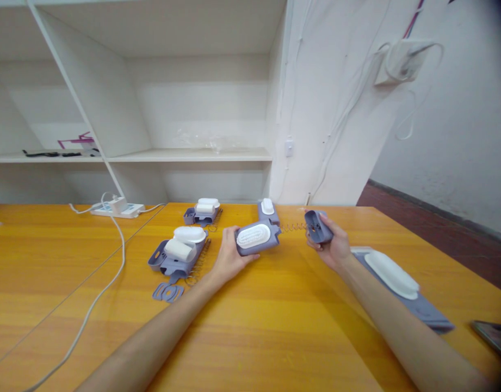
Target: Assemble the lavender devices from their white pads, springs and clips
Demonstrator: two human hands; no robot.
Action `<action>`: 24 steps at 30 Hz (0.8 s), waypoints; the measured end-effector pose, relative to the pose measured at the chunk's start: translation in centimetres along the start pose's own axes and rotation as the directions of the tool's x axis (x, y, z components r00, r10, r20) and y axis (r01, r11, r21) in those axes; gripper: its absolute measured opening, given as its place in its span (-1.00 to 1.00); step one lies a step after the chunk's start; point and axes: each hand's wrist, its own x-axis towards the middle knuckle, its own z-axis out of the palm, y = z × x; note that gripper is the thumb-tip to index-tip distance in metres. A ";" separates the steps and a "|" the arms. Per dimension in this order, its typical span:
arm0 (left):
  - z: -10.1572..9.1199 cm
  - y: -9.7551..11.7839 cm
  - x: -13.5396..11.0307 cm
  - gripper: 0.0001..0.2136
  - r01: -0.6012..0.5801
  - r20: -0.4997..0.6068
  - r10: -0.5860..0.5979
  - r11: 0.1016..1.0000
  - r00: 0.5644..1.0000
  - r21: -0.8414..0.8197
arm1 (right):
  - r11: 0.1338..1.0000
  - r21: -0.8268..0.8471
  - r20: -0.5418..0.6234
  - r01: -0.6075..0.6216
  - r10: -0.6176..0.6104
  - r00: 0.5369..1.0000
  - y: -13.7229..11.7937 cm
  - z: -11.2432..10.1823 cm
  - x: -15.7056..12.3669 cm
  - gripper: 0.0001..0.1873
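My left hand (230,253) is closed round a purple-grey plastic housing (267,247) with a white textured oval panel facing me. A thin coiled spring (293,227) reaches from near the housing's notched right end toward a hollow purple-grey end cap (316,226). That cap is held in my right hand (335,242), its open side turned to the left. Housing and cap are apart, both above the wooden table. Behind the housing stands another purple-grey unit (268,209) with a white oval top. Whether the spring is fixed at either end cannot be made out.
On the left lie two partly dismantled units (179,258), (203,209) with white rollers and springs, plus flat purple-grey rings (168,292). A larger unit (401,286) lies under my right forearm. A power strip (117,208) trails a white cable (123,256). A phone-like dark object (493,333) is at right.
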 end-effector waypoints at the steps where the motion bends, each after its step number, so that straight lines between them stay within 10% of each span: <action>1: 0.0 0.1 0.0 -0.28 -0.002 0.005 0.002 1.000 1.000 -0.006 | 1.000 0.001 -0.030 0.011 -0.011 1.000 0.0 -0.2 0.2 -0.72; 24: -0.3 0.2 0.2 -0.30 0.006 -0.078 -0.002 0.999 0.997 0.044 | 0.999 -0.027 -0.270 0.047 -0.053 0.961 1.5 -3.2 1.8 -0.70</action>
